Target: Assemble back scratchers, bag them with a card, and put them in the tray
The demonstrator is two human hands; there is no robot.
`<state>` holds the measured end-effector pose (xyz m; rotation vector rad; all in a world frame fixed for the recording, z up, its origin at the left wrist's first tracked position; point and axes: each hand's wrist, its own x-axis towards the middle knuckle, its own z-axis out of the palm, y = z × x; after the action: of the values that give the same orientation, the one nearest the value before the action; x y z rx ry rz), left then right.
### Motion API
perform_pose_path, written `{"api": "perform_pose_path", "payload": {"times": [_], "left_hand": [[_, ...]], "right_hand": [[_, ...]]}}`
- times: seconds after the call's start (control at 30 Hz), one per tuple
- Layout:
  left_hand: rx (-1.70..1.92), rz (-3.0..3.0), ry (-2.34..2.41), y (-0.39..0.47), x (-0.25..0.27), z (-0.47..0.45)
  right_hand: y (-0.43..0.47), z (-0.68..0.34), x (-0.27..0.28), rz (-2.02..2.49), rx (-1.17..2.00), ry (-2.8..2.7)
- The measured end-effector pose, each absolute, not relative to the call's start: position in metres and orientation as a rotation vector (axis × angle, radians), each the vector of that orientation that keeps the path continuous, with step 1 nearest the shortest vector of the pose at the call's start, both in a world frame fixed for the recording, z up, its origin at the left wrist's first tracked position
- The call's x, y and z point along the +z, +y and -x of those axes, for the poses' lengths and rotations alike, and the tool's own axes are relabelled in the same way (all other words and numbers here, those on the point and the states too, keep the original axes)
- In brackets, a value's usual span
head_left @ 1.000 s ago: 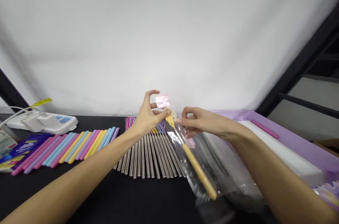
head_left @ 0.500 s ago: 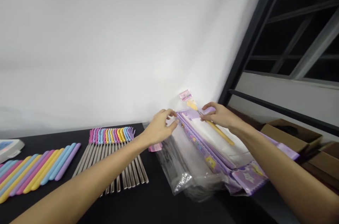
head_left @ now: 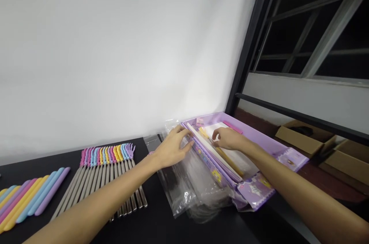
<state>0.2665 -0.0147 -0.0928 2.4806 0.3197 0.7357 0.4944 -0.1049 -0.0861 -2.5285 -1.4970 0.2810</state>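
In my right hand (head_left: pixel 229 138) is a yellow back scratcher (head_left: pixel 227 159), pinched near the middle. It lies low inside a purple printed box (head_left: pixel 253 128), along its length. A clear sleeve with a pink header card (head_left: pixel 199 122) surrounds its hand-shaped end. My left hand (head_left: pixel 174 146) rests at the box's left rim, above a stack of clear plastic bags (head_left: pixel 184 182). Its thumb and fingers are curved and apart, with nothing seen between them. White sheets line the inside of the box, and a pink piece (head_left: pixel 233 126) lies at its far side.
Left on the black table (head_left: pixel 161 224) lie metal rods with coloured hand-shaped heads (head_left: pixel 106 155) in a row. Farther left are several coloured handles (head_left: pixel 37 194). Cardboard boxes (head_left: pixel 302 136) stand at the right, beyond a black rail (head_left: pixel 302 119).
My right hand has lowered the back scratcher from above the box into it. My left hand stays by the box's left rim. The camera has turned slightly right.
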Motion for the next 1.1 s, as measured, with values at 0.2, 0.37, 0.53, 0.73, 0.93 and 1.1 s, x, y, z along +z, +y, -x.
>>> {"api": "perform_pose_path", "payload": {"times": [0.2, 0.37, 0.53, 0.73, 0.93, 1.1], "left_hand": [[0.739, -2.483, 0.347, -0.01, -0.089, -0.247], [0.708, -2.486, 0.388, -0.009, -0.086, -0.234], [0.716, -2.51, 0.386, -0.01, -0.08, -0.227], [0.577, -2.602, 0.395, 0.003, -0.06, -0.202], [0.573, -2.66, 0.65, 0.026, -0.052, -0.154], [0.544, -2.617, 0.788, 0.039, -0.06, -0.129]], "right_hand": [[-0.108, -0.488, -0.078, 2.58, 0.385, -1.593], [-0.107, -0.487, -0.081, 2.605, 0.325, -1.606], [-0.106, -0.484, -0.073, 2.547, 0.209, -1.643], [-0.095, -0.438, -0.025, 2.369, 0.085, -1.664], [-0.069, -0.352, -0.017, 2.195, 0.274, -1.895], [-0.042, -0.308, -0.035, 2.437, 0.331, -1.958]]}}
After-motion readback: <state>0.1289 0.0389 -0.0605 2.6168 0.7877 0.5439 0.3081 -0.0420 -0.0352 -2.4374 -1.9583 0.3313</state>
